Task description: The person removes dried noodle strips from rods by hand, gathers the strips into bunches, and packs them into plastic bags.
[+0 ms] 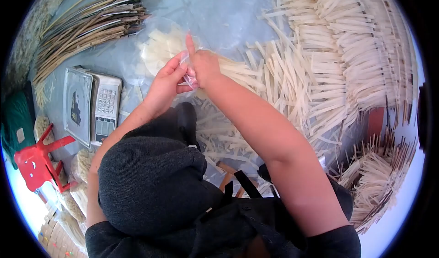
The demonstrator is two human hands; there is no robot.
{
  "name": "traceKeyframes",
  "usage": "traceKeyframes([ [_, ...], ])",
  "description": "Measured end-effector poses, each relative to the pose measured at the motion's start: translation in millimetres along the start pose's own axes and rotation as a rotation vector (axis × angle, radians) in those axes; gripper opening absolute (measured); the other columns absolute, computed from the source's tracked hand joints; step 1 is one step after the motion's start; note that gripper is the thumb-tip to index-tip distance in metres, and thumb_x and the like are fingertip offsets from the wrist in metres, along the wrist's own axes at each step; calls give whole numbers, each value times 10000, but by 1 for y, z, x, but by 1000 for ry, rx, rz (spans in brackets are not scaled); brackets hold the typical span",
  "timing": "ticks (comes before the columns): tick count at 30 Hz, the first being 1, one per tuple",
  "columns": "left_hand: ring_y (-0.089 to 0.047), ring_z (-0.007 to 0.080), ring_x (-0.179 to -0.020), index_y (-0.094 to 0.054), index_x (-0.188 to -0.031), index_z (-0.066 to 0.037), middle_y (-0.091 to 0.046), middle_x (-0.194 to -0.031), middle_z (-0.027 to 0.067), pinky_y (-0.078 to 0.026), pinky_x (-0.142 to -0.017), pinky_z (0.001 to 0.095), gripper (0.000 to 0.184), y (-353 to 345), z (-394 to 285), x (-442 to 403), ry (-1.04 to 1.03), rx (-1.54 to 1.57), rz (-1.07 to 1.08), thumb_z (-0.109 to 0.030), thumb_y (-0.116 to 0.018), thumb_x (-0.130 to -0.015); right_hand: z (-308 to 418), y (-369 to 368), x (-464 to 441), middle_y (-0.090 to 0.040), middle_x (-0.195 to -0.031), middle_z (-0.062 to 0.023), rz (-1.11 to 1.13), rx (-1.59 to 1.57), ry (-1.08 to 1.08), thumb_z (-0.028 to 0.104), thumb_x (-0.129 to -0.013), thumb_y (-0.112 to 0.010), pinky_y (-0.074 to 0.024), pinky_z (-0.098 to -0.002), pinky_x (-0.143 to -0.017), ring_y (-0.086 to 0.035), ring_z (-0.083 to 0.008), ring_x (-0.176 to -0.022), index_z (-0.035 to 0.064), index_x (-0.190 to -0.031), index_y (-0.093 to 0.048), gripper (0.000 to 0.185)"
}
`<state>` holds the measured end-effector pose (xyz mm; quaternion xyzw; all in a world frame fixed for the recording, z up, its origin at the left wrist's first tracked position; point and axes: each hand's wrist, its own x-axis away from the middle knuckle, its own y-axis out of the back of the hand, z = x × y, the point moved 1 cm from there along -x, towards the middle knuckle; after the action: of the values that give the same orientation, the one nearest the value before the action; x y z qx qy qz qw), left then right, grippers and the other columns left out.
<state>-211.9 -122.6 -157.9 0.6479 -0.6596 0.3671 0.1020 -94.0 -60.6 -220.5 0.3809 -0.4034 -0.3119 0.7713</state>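
Observation:
A clear plastic bag (161, 51) with pale flat strips inside lies just beyond my hands. Its gathered, twisted plastic runs between my fingers. My left hand (168, 81) pinches this plastic between thumb and fingers. Close against it, my right hand (204, 67) has its index finger stretched out, while the other fingers curl around the plastic. Many loose pale strips (286, 77) lie spread to the right of my hands.
At left stands a digital scale (106, 103) with a metal pan (77, 103). A bundle of thin brown sticks (96, 27) lies at upper left. More strips hang in rows (361, 47) on the right. A red stool (39, 159) sits at lower left.

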Motion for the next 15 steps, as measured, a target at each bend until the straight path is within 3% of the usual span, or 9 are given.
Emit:
traceKeyframes([
  [2,-586,100,-834,-399,-1423,-134,-589,-949,-10,-507,-750,258,426,13,11,-14,22,-88,-38,-178,-449,-1003,-1,-11,-4,-610,-1116,-202,-10,-118,-1,247,-786,-642,-442,-479,-883,-613,-331,-1018,75,-1515,-87,933],
  [4,-587,100,-839,-407,-1419,-132,-592,-957,-11,-494,-756,252,422,36,27,-32,48,-171,-76,-166,-446,-1000,-3,-6,1,-470,-1365,-193,258,-201,-22,376,-709,-758,-304,-549,-1049,-479,-307,-1250,106,-1513,-130,1056],
  [5,-587,96,-844,-427,-1409,-131,-603,-964,-8,-497,-736,251,418,52,39,-43,-14,-273,-89,-169,-459,-994,-10,1,12,-470,-1365,-193,270,-199,-29,376,-709,-758,-304,-549,-1049,-479,-307,-1250,106,-1513,-130,1056],
  [7,-587,91,-848,-447,-1398,-131,-613,-970,-5,-500,-716,250,414,64,38,-48,-84,-366,-85,-171,-471,-987,-22,33,39,-396,-1440,-183,103,-69,126,488,-697,-753,-171,-586,-1117,-390,-336,-1331,151,-1510,-185,1048],
  [9,-603,103,-773,-527,-1324,-72,-652,-928,46,-516,-640,252,377,61,23,-41,-105,-771,-50,-195,-530,-968,-40,34,57,-352,-1468,-188,79,-36,84,534,-699,-732,-127,-592,-1126,-336,-341,-1364,160,-1506,-208,1033],
  [10,-606,102,-765,-577,-1275,-68,-654,-904,40,-512,-614,258,364,59,14,-42,-99,-727,-95,-224,-576,-946,-51,32,67,-307,-1496,-193,54,-16,50,580,-700,-712,-82,-599,-1135,-281,-346,-1398,170,-1501,-231,1020],
  [12,-613,125,-816,-599,-1250,-71,-663,-956,51,-511,-648,254,348,78,6,-58,-293,-640,-161,-230,-586,-941,-54,10,76,-302,-1496,-193,-27,-32,16,596,-699,-704,-90,-597,-1133,-289,-343,-1394,174,-1499,-237,1018],
  [14,-623,194,-912,-597,-1257,-82,-666,-1024,85,-512,-754,304,362,108,-8,-81,-677,-1146,-415,-254,-596,-938,-50,4,84,-296,-1496,-193,-104,-49,-2,612,-698,-697,-97,-596,-1131,-297,-339,-1389,178,-1498,-243,1017],
  [15,-615,246,-969,-605,-1243,-83,-654,-1082,109,-497,-816,338,364,131,-12,-98,-839,-1297,-441,-292,-574,-947,-46,7,90,-286,-1500,-195,-158,-76,14,613,-705,-690,-94,-597,-1130,-280,-340,-1398,181,-1497,-245,1006],
])
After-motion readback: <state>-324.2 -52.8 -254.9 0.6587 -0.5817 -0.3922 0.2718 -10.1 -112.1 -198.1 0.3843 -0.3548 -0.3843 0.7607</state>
